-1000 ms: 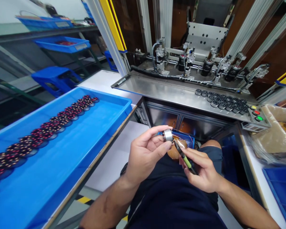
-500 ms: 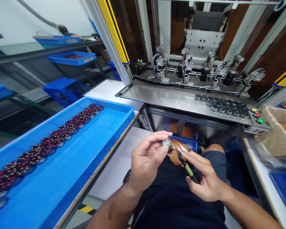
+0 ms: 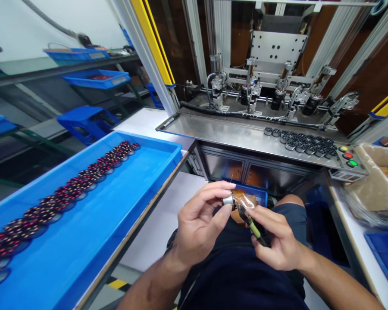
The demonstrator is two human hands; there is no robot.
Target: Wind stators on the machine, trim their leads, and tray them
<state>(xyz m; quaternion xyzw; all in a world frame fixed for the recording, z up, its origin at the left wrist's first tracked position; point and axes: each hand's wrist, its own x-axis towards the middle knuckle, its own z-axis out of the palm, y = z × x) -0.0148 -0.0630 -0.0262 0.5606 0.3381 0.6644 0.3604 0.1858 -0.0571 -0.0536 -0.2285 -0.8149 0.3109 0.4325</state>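
Above my lap, my left hand pinches a small round motor stator, silvery on its side and dark at the rim, between thumb and fingers. Thin wire ends stick out from it. My right hand is wrapped round a pair of cutting pliers with green and black handles. Their jaws are close to the stator's right side; whether they touch it I cannot tell. Under the hands lies a blue bin with a brown, shiny plastic-wrapped thing in it.
At left, a large blue tray holds rows of dark parts with red and copper spots. Ahead stands a machine with a metal ledge bearing many black ring-shaped parts. Coloured buttons and a plastic-lined box are at right.
The stator has turned in my left fingers, and wire ends now show. The pliers have shifted slightly left, closer to it. Behind, the machine's plate and upper fixtures have moved.
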